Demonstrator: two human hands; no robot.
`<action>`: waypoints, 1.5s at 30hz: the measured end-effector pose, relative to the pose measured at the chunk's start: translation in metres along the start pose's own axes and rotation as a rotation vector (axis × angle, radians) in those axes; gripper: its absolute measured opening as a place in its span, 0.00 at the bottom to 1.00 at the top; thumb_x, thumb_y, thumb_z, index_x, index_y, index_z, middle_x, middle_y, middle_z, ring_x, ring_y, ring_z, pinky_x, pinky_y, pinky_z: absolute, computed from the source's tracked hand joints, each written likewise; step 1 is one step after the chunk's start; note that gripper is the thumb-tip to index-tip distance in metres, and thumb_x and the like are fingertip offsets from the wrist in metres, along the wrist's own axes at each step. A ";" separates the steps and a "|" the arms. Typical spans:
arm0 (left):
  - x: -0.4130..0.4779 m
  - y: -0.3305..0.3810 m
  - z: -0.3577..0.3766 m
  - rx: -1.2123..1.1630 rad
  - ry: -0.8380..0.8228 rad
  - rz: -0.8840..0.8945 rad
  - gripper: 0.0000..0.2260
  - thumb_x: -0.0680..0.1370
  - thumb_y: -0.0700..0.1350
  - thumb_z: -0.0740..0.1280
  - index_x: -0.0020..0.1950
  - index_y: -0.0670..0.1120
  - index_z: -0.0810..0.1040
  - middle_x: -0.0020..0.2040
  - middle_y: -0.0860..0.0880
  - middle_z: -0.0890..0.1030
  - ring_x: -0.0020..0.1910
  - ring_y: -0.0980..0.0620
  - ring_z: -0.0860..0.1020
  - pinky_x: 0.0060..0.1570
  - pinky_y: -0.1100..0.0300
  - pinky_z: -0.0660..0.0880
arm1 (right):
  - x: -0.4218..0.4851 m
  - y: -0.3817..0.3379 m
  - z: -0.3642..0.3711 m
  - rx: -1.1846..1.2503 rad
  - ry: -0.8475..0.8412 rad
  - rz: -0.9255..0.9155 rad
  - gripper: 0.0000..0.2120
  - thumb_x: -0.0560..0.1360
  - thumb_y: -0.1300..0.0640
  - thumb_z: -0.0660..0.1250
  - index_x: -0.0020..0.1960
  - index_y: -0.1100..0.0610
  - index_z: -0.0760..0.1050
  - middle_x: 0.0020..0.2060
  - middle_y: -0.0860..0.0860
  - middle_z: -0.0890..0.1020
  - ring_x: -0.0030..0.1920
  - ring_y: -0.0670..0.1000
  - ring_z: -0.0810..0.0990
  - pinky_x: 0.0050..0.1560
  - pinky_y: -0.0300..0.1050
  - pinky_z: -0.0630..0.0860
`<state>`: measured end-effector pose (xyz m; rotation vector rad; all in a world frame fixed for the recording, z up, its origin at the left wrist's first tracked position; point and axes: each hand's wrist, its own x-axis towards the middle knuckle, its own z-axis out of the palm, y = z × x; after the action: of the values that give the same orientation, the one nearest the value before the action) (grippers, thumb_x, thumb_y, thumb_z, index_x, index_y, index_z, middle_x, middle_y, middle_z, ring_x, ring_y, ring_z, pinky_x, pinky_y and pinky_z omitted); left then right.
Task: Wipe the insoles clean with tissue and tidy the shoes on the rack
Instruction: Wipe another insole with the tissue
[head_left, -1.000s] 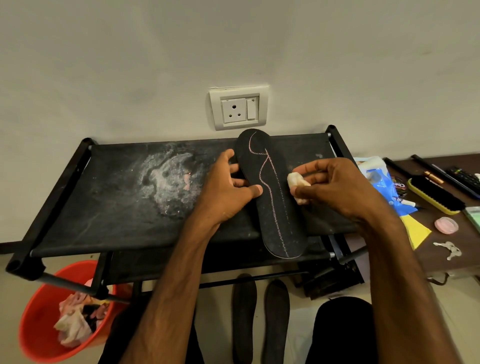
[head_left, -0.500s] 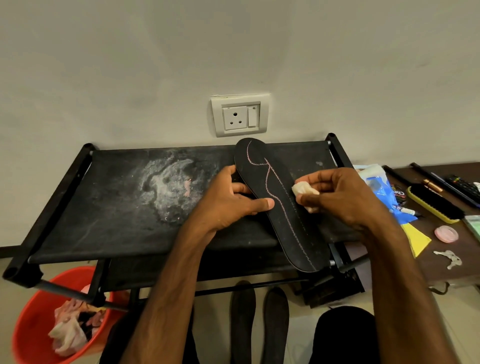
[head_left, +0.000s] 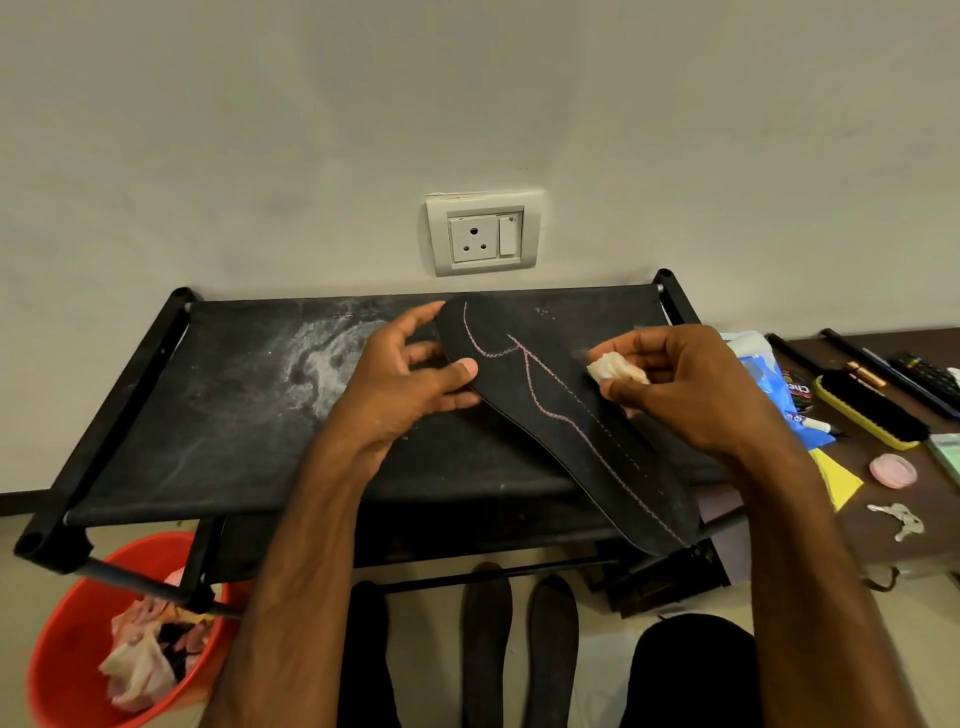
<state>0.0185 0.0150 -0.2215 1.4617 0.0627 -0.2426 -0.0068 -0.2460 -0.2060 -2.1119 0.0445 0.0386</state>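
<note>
Head view, looking down: a black insole (head_left: 566, 421) lies slantwise over the black rack (head_left: 218, 415), its toe far and left, its heel hanging past the rack's near right edge. The left hand (head_left: 405, 384) clamps the toe end, thumb on top and fingers curled beneath, which looks meant to keep the insole from sliding under the rubbing. The right hand (head_left: 691, 389) has its fingers pinched together on a small crumpled tissue (head_left: 615, 368), held at the insole's right edge near the middle. Pale stitch-like lines run down the insole. A dusty whitish patch marks the rack's top on the left. An orange bin (head_left: 62, 649) holding crumpled tissues sits on the floor, near and left, handy for dropping spent ones. Two more dark insoles (head_left: 519, 634) lie on the floor under the rack, probably waiting their turn. A brush (head_left: 872, 410) lies on a low table at the right.
</note>
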 end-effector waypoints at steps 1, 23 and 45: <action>0.000 0.000 0.002 0.003 -0.010 -0.020 0.31 0.75 0.31 0.73 0.75 0.48 0.70 0.59 0.42 0.82 0.52 0.46 0.85 0.42 0.56 0.84 | 0.001 0.000 0.000 -0.027 0.017 -0.007 0.11 0.74 0.63 0.75 0.53 0.50 0.85 0.45 0.47 0.88 0.48 0.49 0.87 0.57 0.54 0.83; -0.015 0.002 0.000 -0.061 0.158 -0.184 0.37 0.66 0.32 0.80 0.70 0.51 0.71 0.63 0.43 0.77 0.55 0.43 0.83 0.47 0.52 0.84 | -0.005 -0.029 0.025 -0.109 0.126 -0.182 0.08 0.76 0.51 0.74 0.55 0.46 0.85 0.47 0.41 0.86 0.48 0.41 0.83 0.48 0.37 0.81; -0.034 -0.017 -0.023 0.862 -0.085 0.078 0.36 0.62 0.65 0.80 0.66 0.59 0.73 0.60 0.55 0.73 0.63 0.53 0.70 0.62 0.51 0.74 | 0.024 -0.065 0.094 -0.336 -0.212 -0.272 0.04 0.72 0.52 0.78 0.46 0.44 0.86 0.39 0.41 0.86 0.41 0.37 0.83 0.41 0.33 0.81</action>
<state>-0.0159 0.0406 -0.2344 2.3018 -0.1914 -0.2831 0.0198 -0.1325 -0.1997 -2.4180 -0.4012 0.1140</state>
